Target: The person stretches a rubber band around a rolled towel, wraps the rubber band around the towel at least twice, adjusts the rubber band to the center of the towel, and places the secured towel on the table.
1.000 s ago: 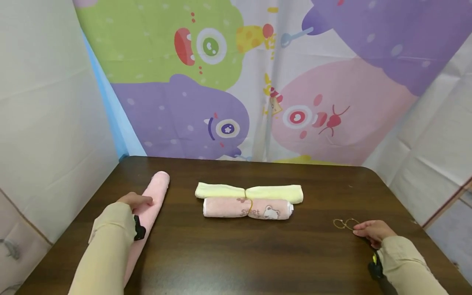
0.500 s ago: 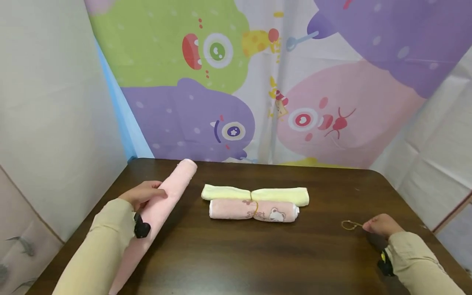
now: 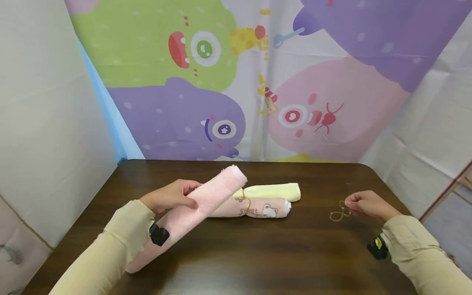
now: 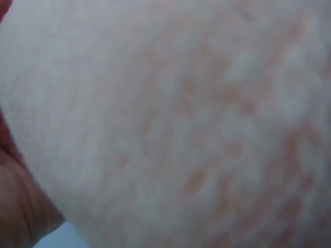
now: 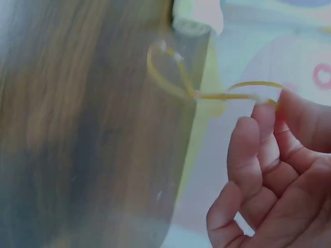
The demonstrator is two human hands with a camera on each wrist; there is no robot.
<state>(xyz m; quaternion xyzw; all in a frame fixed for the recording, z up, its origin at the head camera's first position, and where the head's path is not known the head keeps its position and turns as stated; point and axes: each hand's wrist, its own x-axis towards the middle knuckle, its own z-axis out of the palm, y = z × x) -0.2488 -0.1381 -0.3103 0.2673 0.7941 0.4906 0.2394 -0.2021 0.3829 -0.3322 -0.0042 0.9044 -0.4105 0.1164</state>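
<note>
Clearly soft and light by the look of it, the pink cloth roll (image 3: 214, 196) slants above the table (image 3: 295, 254), its raised end in front of the left parts of two bound rolls; whether its lower end touches the wood I cannot tell. It should bend and squash easily, with little risk of slipping or breaking; a hold round the middle would best keep the layers from unwinding. The left hand (image 3: 169, 198) grips it there, thumb on the near side. Well apart, the right hand (image 3: 368, 205) pinches a thin, twisted yellow band (image 5: 222, 96) between thumb and fingertip; it looks stretchy, easiest to take by one loop.

No container shows. On the table, the bear-print roll (image 3: 259, 205) lies just in front of the pale yellow roll (image 3: 274, 191), each cinched at its waist. Beyond hangs a cartoon-printed curtain (image 3: 206, 110).
</note>
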